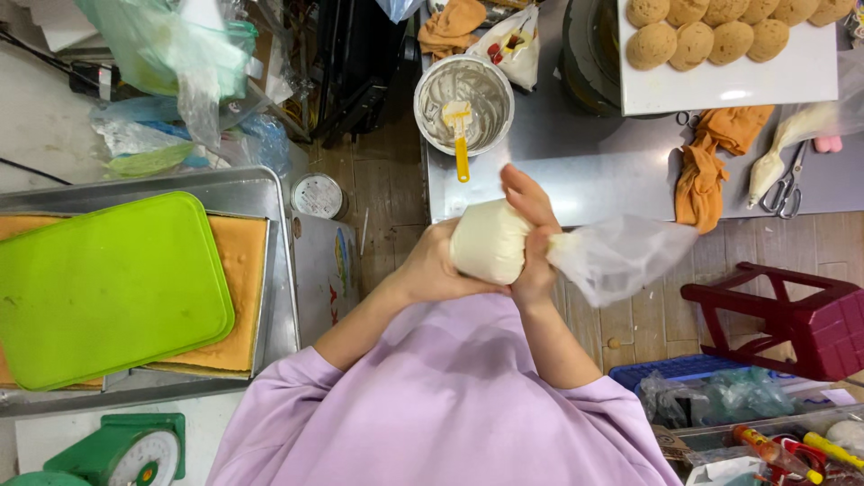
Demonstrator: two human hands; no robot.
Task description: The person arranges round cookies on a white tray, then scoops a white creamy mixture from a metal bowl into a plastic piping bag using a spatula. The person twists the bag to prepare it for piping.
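Both hands meet at the picture's centre on a cream-filled piping bag [490, 241]. The left hand [430, 270] cups its full end from nine o'clock, fingers wrapped on it. The right hand [533, 238] clamps the neck, and the bag's empty clear plastic trails to three o'clock. At twelve o'clock stands a metal bowl [464, 101] with a yellow spatula [459, 135]. At nine o'clock a green tray [108, 288] lies on sponge cake. A round tin [317, 195] with a pale label sits at ten o'clock.
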